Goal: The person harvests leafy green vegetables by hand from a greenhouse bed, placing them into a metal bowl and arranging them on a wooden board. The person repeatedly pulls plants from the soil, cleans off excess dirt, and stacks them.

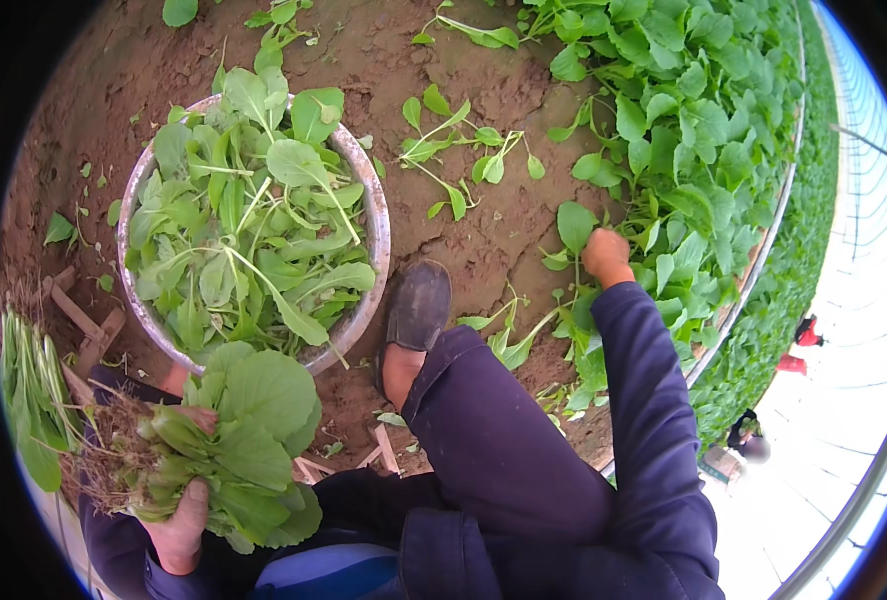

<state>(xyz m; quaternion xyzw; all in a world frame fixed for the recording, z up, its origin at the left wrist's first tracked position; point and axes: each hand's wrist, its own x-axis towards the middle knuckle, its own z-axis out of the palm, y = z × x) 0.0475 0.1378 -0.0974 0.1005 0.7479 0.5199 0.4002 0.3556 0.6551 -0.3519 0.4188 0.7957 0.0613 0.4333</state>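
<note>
My left hand [177, 525] grips a thick bunch of leafy greens [256, 442] at the stems, its tangled brown roots [109, 457] pointing left and its broad leaves right. My right hand [607, 253] reaches out to the edge of a dense bed of the same greens [683, 150]. It is closed low among the plants and seems to hold a stem, though the fingertips are hidden. A round leaf [576, 226] stands just left of that fist. Before me, a wide metal basin [378, 225] is heaped with loose leaves [256, 210].
Plucked leaves [451, 142] lie scattered on bare brown soil [473, 247]. My dark shoe [419, 304] stands right of the basin. More rooted greens [34, 397] lie at far left, near wooden slats [87, 322]. A pale hose or edging [777, 210] borders the bed. Other people [747, 439] are far right under a hooped greenhouse cover.
</note>
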